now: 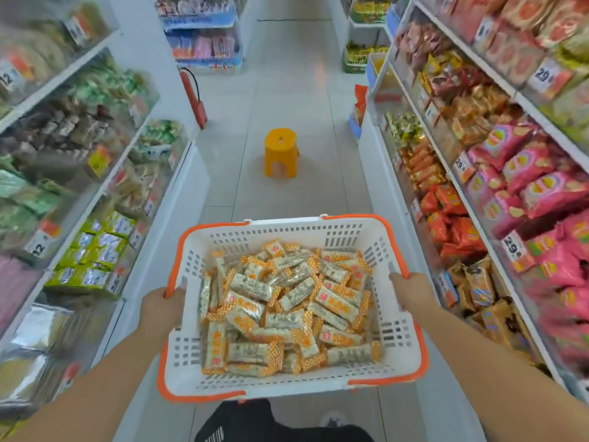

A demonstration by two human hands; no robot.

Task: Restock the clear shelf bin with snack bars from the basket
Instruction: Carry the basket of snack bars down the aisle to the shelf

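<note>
Pale floor tiles point(287, 100) run down a narrow shop aisle, and nearest the camera a white basket point(395, 342) with orange rim is carried level, heaped with snack bars point(287, 311) in orange-and-white wrappers. Left hand point(162, 306) grips its left rim and right hand point(411, 291) grips its right rim, fingers curled over the edge. Beyond stands a yellow stool point(281, 153) mid-aisle, with stocked shelves point(478, 193) on both sides and a red fire extinguisher point(192, 97) farther left.

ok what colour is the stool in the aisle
Yellow-orange stool, plain in the head view.
</note>
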